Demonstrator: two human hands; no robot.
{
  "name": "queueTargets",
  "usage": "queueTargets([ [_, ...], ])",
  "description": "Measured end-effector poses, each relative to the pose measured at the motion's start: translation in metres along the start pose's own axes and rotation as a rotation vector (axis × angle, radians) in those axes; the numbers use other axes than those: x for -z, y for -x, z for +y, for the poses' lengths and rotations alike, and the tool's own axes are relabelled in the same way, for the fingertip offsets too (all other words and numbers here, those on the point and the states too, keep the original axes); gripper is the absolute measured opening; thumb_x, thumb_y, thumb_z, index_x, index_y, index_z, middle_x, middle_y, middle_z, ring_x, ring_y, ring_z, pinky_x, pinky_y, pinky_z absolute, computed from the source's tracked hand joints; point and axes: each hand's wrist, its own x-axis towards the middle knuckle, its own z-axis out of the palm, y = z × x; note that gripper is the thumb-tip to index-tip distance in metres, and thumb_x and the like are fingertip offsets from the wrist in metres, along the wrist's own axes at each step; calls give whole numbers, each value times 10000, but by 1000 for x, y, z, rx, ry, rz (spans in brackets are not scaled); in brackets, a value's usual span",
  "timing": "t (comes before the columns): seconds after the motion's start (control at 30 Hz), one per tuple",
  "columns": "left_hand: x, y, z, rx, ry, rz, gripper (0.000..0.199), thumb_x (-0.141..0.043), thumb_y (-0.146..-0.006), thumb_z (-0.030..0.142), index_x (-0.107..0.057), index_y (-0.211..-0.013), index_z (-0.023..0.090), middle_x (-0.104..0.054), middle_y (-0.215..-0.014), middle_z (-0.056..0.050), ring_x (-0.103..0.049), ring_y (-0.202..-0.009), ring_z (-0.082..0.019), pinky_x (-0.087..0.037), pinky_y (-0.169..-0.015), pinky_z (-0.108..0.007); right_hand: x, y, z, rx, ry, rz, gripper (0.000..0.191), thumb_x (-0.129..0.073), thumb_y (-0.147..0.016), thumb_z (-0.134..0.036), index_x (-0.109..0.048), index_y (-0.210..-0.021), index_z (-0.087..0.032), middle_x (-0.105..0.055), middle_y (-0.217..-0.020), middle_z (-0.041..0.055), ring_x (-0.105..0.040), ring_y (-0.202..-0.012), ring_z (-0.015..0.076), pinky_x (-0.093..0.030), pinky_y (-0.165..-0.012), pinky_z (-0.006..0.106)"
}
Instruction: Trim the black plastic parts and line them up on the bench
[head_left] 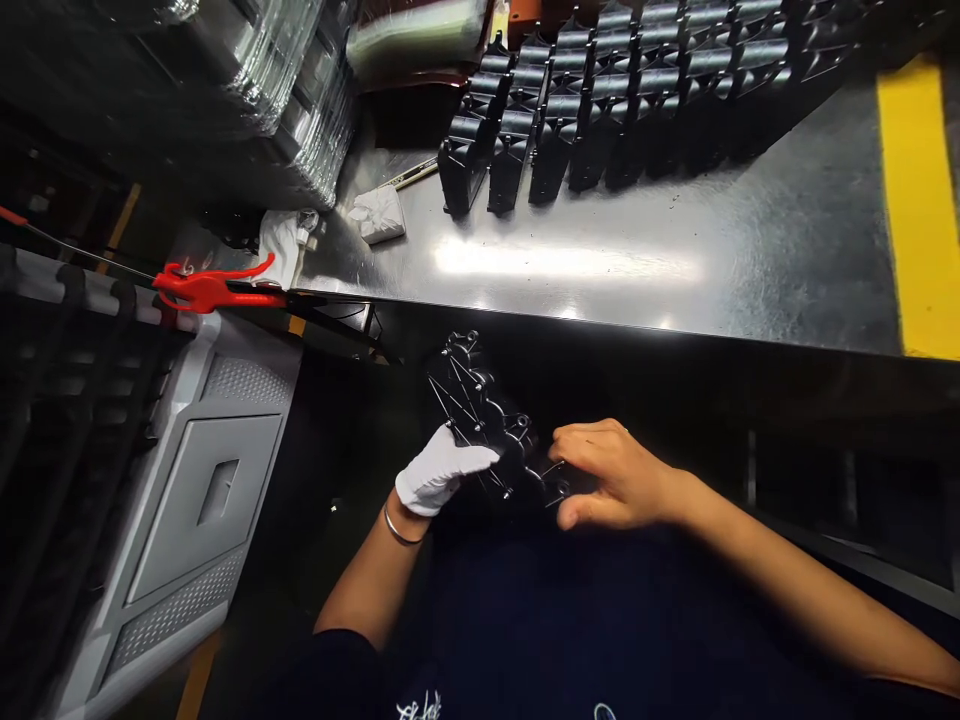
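Note:
My left hand (442,470), in a white glove, grips a black moulded plastic part (480,405). Its thumb lies across the part's face, while the other fingers are hidden behind. Ribs, small round bosses and a scalloped edge show on the part, which is tilted and held in front of my body, below the table edge. Bare and close to the part's lower right end, my right hand (607,475) has its thumb and fingers apart, with the tip of the part near the gap. Whether those fingers touch it is hard to see.
Several rows of similar black parts (551,150) stand on the metal table (525,270). A crumpled white wad (379,215) lies there too. On the left are a red air gun (214,285), a grey crate (202,490) and film-wrapped stacks (277,80). Yellow tape (919,200) marks the right.

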Motion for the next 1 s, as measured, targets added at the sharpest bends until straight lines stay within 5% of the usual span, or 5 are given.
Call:
queueTargets([
  [0.13, -2, -2, -5, 19, 48, 23, 374, -824, -579, 116, -729, -941, 137, -752, -912, -91, -700, -927, -297, -547, -840, -359, 2, -2, 0, 12, -29, -22, 540, -558, -868, -548, -348, -503, -210, -319, -504, -43, -302, -467, 97, -241, -459, 260],
  [0.5, -7, -6, -21, 23, 169, 128, 375, -793, -670, 180, -704, -1034, 167, -747, -888, -41, -703, -798, -199, -533, -779, -296, 5, -3, 6, -61, 182, 124, 554, -441, -907, -598, -387, -518, -208, -386, -499, -16, -336, -463, 106, -223, -461, 267],
  [0.77, -14, -10, -32, 40, 281, 216, 147, -756, -707, 176, -712, -842, 140, -739, -848, -42, -690, -774, -187, -521, -808, -313, 2, -4, 6, -143, 247, 163, 584, -402, -906, -630, -379, -507, -204, -397, -495, -6, -352, -472, 109, -213, -462, 275],
  [0.9, -11, -10, -30, 74, 320, 171, 152, -758, -696, 190, -708, -827, 130, -733, -823, -47, -686, -740, -177, -531, -773, -297, 6, -3, 8, -122, 70, 189, 531, -482, -892, -585, -434, -527, -204, -426, -503, -13, -380, -463, 102, -264, -454, 259],
  [1.0, -3, -6, -23, 154, 319, 82, 184, -727, -716, 243, -708, -839, 107, -704, -714, -61, -668, -614, -167, -530, -633, -278, 12, 0, 16, -197, -95, 370, 435, -577, -829, -592, -547, -623, -210, -507, -581, 0, -429, -488, 110, -342, -466, 259],
])
